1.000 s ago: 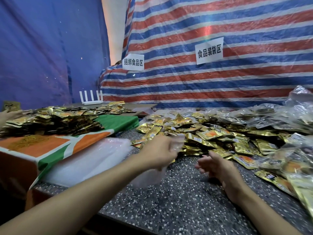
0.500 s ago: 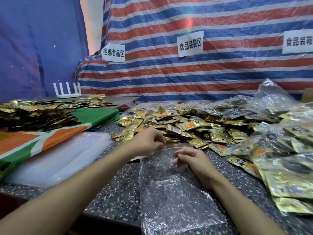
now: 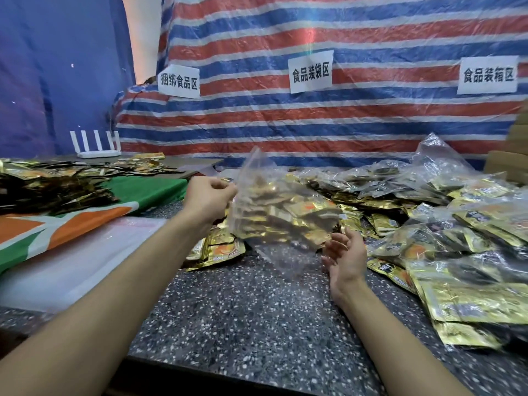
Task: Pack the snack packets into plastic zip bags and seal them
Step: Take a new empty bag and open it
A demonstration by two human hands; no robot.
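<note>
Clear zip bag (image 3: 274, 212) is pinched at its edge by left hand (image 3: 207, 200), lifted over gold snack packets (image 3: 380, 221); right hand (image 3: 347, 254) is held open-fingered beside it above table (image 3: 257, 324).

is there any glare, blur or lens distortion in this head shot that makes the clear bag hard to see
Head view: the wide lens bows the stripes of the striped tarp; a rainbow flare streaks the tarp above the middle sign; the clear zip bag pinched by the left hand looks smeared, its edges hard to trace; the filled bags at right throw white glints.
</note>
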